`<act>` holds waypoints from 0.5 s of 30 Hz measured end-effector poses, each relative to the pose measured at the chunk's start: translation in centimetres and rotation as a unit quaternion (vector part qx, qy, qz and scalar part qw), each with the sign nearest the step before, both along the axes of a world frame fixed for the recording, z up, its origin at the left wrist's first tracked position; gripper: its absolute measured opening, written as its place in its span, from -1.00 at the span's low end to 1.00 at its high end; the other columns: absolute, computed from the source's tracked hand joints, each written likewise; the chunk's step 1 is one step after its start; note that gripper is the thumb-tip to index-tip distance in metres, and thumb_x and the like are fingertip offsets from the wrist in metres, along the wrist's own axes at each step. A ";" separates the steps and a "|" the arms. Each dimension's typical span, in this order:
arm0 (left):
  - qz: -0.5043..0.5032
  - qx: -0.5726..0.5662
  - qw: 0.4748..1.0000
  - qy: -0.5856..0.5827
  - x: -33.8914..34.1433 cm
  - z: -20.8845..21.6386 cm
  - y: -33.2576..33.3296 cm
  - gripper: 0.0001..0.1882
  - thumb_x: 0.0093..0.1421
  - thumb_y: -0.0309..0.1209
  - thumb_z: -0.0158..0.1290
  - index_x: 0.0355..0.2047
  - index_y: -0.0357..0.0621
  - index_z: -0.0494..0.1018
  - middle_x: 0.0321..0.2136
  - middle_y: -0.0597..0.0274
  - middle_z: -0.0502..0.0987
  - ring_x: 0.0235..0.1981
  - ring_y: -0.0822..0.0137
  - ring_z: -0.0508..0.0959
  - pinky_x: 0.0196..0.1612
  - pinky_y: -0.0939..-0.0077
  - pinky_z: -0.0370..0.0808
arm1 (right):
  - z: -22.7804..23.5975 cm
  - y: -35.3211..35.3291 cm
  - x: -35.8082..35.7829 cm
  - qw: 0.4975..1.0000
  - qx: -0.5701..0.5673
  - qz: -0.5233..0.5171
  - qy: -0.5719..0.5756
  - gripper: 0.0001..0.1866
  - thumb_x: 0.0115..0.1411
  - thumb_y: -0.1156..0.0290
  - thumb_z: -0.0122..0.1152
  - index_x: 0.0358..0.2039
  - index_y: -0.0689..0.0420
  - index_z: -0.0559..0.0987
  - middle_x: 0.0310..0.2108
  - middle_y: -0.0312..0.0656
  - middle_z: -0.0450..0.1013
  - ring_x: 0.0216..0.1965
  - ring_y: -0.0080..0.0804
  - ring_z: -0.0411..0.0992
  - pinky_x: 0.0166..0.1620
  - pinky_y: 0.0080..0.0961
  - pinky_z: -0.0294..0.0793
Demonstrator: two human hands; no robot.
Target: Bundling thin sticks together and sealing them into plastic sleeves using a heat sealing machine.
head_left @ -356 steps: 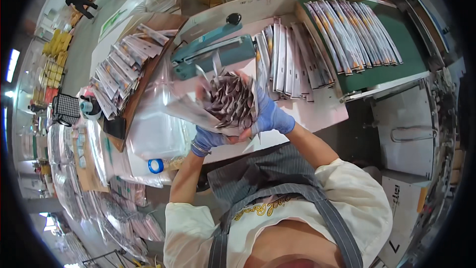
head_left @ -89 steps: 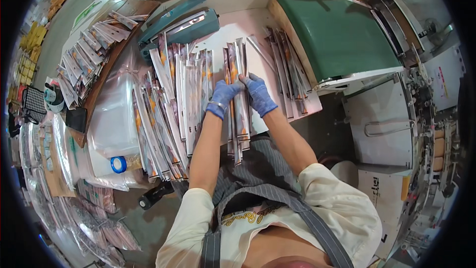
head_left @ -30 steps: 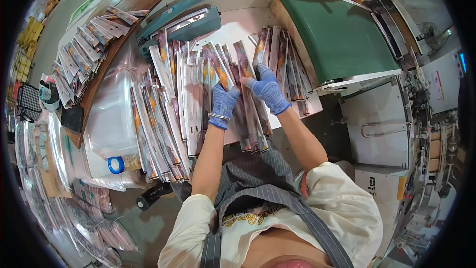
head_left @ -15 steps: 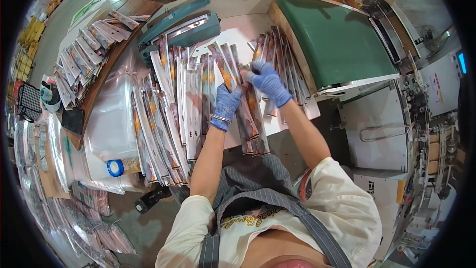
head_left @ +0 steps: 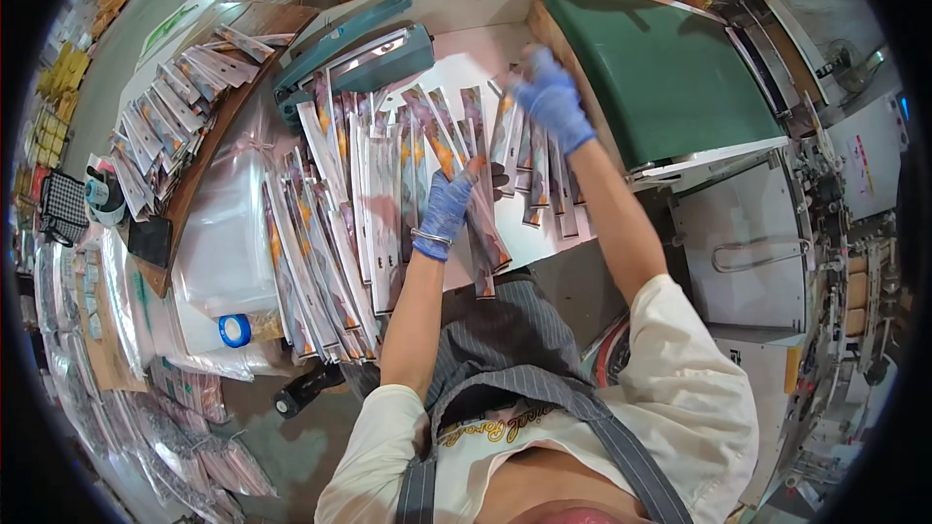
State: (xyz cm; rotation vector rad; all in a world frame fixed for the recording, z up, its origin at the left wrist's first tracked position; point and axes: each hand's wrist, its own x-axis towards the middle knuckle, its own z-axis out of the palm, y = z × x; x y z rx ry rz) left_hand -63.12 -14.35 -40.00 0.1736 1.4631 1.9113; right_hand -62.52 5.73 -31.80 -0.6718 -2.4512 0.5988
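My left hand (head_left: 449,206), in a blue knit glove with dark fingertips, is closed around a few long narrow printed packets (head_left: 482,223) that slant down toward my apron. To its left, a wide row of similar packets (head_left: 382,204) in white, purple and orange lies side by side. My right hand (head_left: 555,102), gloved alike, is over the far end of another packet group (head_left: 539,170) on the right. Motion smears its fingers, so what they hold, if anything, does not show.
A teal bag sealer (head_left: 354,63) stands behind the packets. The green conveyor belt (head_left: 655,78) rises at the right. Clear plastic bags (head_left: 223,243) and a blue tape roll (head_left: 233,330) lie left. More packets (head_left: 175,102) sit along a brown board (head_left: 218,146).
My right hand has moved away from the left, up and to the right over the right-hand packets. The left hand keeps its grip, with fewer packets near it.
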 end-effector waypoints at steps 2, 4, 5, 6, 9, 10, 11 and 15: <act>0.025 0.049 0.998 -0.014 0.3 -0.7 0.6 -0.63 0.05 -0.22 0.14 -0.18 -0.07 0.36 -0.45 0.50 0.34 -0.58 0.64 0.22 -0.53 0.73 0.21 | -3.1 -3.3 0.7 0.935 -0.294 0.192 0.049 -0.59 -0.06 0.33 0.28 -0.25 0.25 0.38 -0.39 -0.21 0.38 -0.32 -0.43 0.31 -0.23 -0.49 0.35; 0.012 0.054 0.998 -0.032 0.1 -1.6 0.1 -0.62 0.06 -0.21 0.12 -0.15 -0.10 0.36 -0.44 0.48 0.35 -0.57 0.62 0.25 -0.52 0.71 0.23 | -4.6 -5.7 1.7 0.894 -0.390 0.213 0.058 -0.60 -0.09 0.31 0.28 -0.29 0.26 0.39 -0.46 -0.19 0.38 -0.36 -0.42 0.32 -0.24 -0.49 0.33; -0.002 0.059 0.997 -0.050 0.1 -2.1 -0.1 -0.60 0.08 -0.21 0.11 -0.12 -0.13 0.36 -0.43 0.46 0.36 -0.56 0.61 0.28 -0.51 0.69 0.26 | -4.5 -5.0 1.4 0.893 -0.391 0.217 0.058 -0.60 -0.09 0.31 0.28 -0.29 0.26 0.39 -0.46 -0.19 0.38 -0.36 -0.42 0.32 -0.24 -0.49 0.33; -0.005 0.056 0.997 -0.052 0.1 -1.7 0.0 -0.60 0.08 -0.21 0.11 -0.12 -0.13 0.36 -0.43 0.46 0.36 -0.56 0.61 0.28 -0.51 0.69 0.26 | -4.0 -3.3 1.4 0.877 -0.413 0.223 0.101 -0.61 -0.08 0.34 0.27 -0.28 0.27 0.38 -0.46 -0.19 0.38 -0.35 -0.42 0.33 -0.25 -0.48 0.34; -0.032 0.038 0.998 0.028 -0.2 -1.2 -0.4 -0.70 0.13 -0.25 0.03 -0.18 -0.14 0.47 -0.59 0.55 0.32 -0.60 0.66 0.25 -0.57 0.73 0.24 | 0.2 1.9 1.0 0.834 -0.506 0.187 0.120 -0.69 -0.03 0.49 0.24 -0.28 0.26 0.38 -0.37 -0.15 0.44 -0.28 -0.34 0.43 -0.25 -0.42 0.46; -0.038 0.065 0.997 0.029 -0.6 -2.1 -0.6 -0.62 0.14 -0.23 0.02 -0.11 -0.19 0.41 -0.45 0.41 0.39 -0.52 0.57 0.34 -0.50 0.67 0.31 | 0.8 2.7 0.6 0.833 -0.506 0.190 0.120 -0.69 -0.03 0.49 0.24 -0.28 0.26 0.38 -0.37 -0.15 0.44 -0.28 -0.34 0.43 -0.25 -0.42 0.46; -0.044 0.093 0.994 0.030 -0.9 -3.0 -0.8 -0.55 0.14 -0.20 0.02 -0.04 -0.23 0.36 -0.31 0.28 0.46 -0.44 0.49 0.44 -0.42 0.61 0.37 | 1.3 3.4 0.3 0.972 -0.199 0.056 0.111 -0.70 -0.04 0.47 0.25 -0.31 0.24 0.36 -0.37 -0.16 0.43 -0.29 -0.34 0.43 -0.28 -0.42 0.46; -0.058 -0.065 0.992 0.087 -0.1 0.1 0.4 -0.59 0.13 -0.27 0.01 -0.07 -0.27 0.36 -0.34 0.22 0.48 -0.44 0.49 0.42 -0.37 0.60 0.39 | -2.4 0.6 1.5 0.950 -0.214 0.175 0.147 -0.42 -0.08 0.41 0.33 -0.06 0.25 0.28 -0.29 -0.12 0.40 -0.32 -0.41 0.38 -0.24 -0.50 0.42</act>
